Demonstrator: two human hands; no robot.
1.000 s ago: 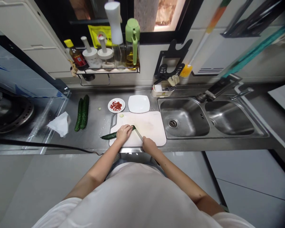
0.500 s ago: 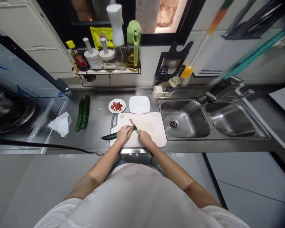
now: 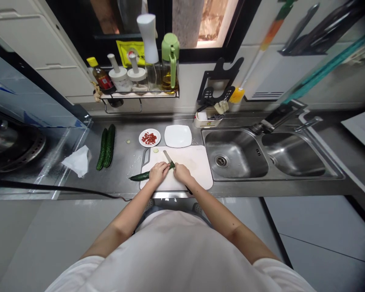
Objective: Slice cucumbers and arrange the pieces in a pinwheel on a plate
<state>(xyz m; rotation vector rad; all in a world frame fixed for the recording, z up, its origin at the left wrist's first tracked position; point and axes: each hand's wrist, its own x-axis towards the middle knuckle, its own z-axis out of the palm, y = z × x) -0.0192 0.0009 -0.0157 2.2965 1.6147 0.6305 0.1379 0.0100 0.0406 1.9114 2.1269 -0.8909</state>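
Observation:
A dark green cucumber (image 3: 140,177) lies across the white cutting board (image 3: 197,162), its left tip past the board's edge. My left hand (image 3: 159,173) is closed over the cucumber near its right end, fingertips beside the blade. My right hand (image 3: 182,174) grips a knife (image 3: 167,155), whose blade slants up and to the left over the cucumber's right end; the handle is mostly hidden in my fist. A small pale cucumber slice (image 3: 156,150) lies at the board's upper left.
Behind the board stand a white plate of chopped red pieces (image 3: 149,138) and a bare white plate (image 3: 178,136). Two whole cucumbers (image 3: 106,147) and a crumpled white cloth or tissue (image 3: 78,161) lie left. A double sink (image 3: 235,156) is right. Above hangs a condiment rack (image 3: 140,95).
My right hand and the knife have shifted slightly left, against the cucumber's right end. My left hand stays on the cucumber. The whole view has tilted slightly.

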